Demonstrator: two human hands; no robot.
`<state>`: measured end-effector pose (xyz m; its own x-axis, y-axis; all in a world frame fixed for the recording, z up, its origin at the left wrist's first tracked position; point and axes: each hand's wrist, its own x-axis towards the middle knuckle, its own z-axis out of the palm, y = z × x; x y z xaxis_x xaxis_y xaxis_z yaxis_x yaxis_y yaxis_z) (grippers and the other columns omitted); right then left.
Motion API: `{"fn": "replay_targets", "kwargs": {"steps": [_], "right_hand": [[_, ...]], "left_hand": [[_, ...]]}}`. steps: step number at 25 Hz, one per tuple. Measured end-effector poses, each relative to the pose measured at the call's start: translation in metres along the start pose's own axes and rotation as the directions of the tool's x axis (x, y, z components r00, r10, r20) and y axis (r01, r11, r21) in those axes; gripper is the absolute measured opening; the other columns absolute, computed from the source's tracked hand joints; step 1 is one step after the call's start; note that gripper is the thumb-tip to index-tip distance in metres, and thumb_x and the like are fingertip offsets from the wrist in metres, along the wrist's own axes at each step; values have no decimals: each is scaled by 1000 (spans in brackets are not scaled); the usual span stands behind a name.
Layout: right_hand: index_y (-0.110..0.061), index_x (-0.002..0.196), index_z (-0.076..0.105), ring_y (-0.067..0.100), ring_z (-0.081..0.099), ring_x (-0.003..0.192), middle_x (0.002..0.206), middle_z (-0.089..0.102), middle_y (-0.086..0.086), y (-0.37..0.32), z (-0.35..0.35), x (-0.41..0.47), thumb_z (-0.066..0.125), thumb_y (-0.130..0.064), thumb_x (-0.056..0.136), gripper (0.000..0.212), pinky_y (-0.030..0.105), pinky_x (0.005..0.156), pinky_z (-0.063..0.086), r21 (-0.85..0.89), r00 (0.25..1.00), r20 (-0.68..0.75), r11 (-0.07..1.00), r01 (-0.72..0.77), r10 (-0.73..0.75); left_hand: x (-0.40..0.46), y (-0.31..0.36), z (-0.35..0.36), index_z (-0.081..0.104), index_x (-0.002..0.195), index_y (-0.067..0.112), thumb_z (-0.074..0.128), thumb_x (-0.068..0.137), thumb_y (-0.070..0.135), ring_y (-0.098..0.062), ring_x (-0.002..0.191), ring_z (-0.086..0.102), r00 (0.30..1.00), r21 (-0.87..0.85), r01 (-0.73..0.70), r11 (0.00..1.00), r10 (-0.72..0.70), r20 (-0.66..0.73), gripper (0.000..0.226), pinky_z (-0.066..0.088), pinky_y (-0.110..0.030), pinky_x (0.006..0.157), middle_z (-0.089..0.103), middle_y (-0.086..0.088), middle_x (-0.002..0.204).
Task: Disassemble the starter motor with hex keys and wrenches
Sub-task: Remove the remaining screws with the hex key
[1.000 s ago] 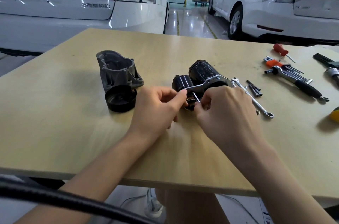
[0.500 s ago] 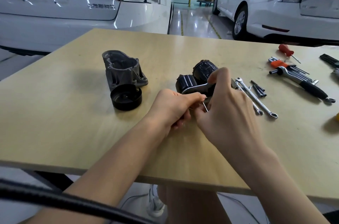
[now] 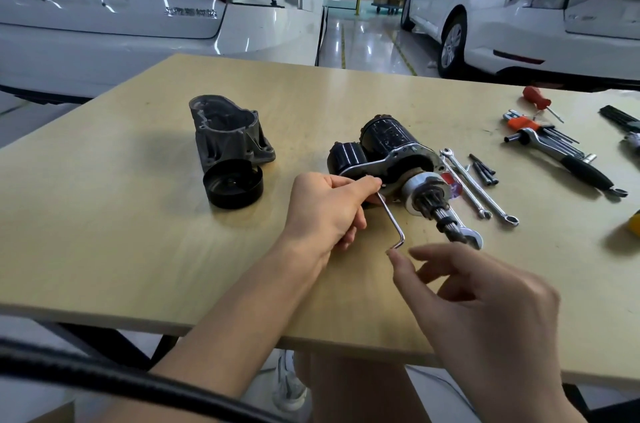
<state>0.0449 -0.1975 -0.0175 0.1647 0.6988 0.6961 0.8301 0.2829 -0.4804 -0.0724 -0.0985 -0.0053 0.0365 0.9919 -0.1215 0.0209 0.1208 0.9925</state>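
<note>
- Fingers of the right hand (image 3: 485, 298) are spread apart and hold nothing; one fingertip just touches the near end of the bent hex key (image 3: 393, 215).
- Left hand (image 3: 329, 211) pinches the far end of that key, right by the starter motor (image 3: 391, 156).
- Starter motor lies on its side in the middle of the table (image 3: 121, 232), its gear shaft pointing near and right.
- Left of it sit a grey housing (image 3: 228, 132) and a black cap (image 3: 233, 183).
- Wrenches (image 3: 479, 185) lie just right of it.

Car workshop, white cars (image 3: 138, 7) on glossy floor, wrenches (image 3: 479, 185), probably training bay
</note>
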Motion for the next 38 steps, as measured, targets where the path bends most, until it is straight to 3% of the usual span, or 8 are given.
{"fn": "replay_targets", "kwargs": {"steps": [3, 10, 15, 18, 21, 24, 28, 38], "right_hand": [[-21, 66, 73, 10, 54, 57, 51, 54, -16, -3, 4, 1, 76, -32, 66, 11, 10, 57, 40, 73, 1000, -2, 997, -12, 12], [-22, 65, 70, 10, 56, 51, 54, 47, -30, 2, 7, 5, 87, -16, 66, 18, 14, 55, 42, 136, 997, 75, 991, -14, 3], [-9, 74, 74, 9, 45, 42, 55, 59, -4, 11, 6, 5, 85, 1, 65, 17, 17, 53, 41, -22, 980, 52, 981, 192, -190], [-4, 89, 76, 28, 49, 43, 67, 63, 8, 15, 3, 9, 76, 8, 74, 19, 30, 40, 45, -110, 925, 97, 919, 378, -369], [-8, 97, 76, 30, 52, 48, 74, 64, 9, 19, 2, 17, 65, -2, 85, 18, 32, 42, 47, -104, 874, 116, 869, 484, -473], [-11, 92, 78, 28, 60, 64, 78, 66, 7, 28, 3, 27, 65, -11, 88, 13, 38, 57, 50, 9, 854, 152, 864, 503, -498], [-10, 91, 78, 27, 59, 65, 75, 66, 5, 38, 11, 48, 67, -12, 86, 12, 43, 60, 48, 134, 858, 193, 879, 457, -475], [-10, 90, 79, 27, 55, 61, 66, 62, 6, 65, 54, 113, 66, -15, 85, 14, 40, 63, 46, 200, 754, 330, 822, 533, -569]], "left_hand": [[-1, 0, 1, 71, 85, -7, 68, 89, 21, -9, 25, 29, 1000, -3, -11, 1000, 11, -5, 29, 26, -13, 32, 43, 2, 32], [-1, -1, 0, 73, 80, -2, 70, 88, 24, -9, 24, 32, 999, -4, -36, 999, 36, -8, 27, 28, -13, 32, 44, 2, 32], [-5, -4, -4, 73, 81, -2, 73, 85, 25, -10, 25, 37, 998, -5, -65, 998, 65, 16, 27, 32, -14, 32, 47, 1, 34], [-10, -3, -9, 74, 75, 2, 75, 82, 25, -11, 29, 44, 995, -14, -40, 999, 41, 96, 24, 36, -16, 34, 53, 0, 40], [-10, 0, -14, 70, 71, 3, 71, 85, 17, -12, 40, 59, 983, -122, 38, 992, -15, 184, 20, 46, -19, 39, 66, -5, 54], [-7, 0, -10, 69, 75, -3, 68, 86, 9, -16, 50, 67, 980, -191, 74, 979, -37, 193, 16, 55, -23, 48, 71, -11, 65], [8, 6, -6, 68, 72, -3, 68, 87, 6, -16, 49, 67, 988, -209, 77, 975, -47, 145, 18, 56, -25, 49, 71, -10, 61], [68, 19, -2, 65, 69, -3, 65, 88, 1, -16, 45, 65, 994, -148, 51, 988, -37, 101, 20, 58, -28, 49, 68, -8, 55]]}}
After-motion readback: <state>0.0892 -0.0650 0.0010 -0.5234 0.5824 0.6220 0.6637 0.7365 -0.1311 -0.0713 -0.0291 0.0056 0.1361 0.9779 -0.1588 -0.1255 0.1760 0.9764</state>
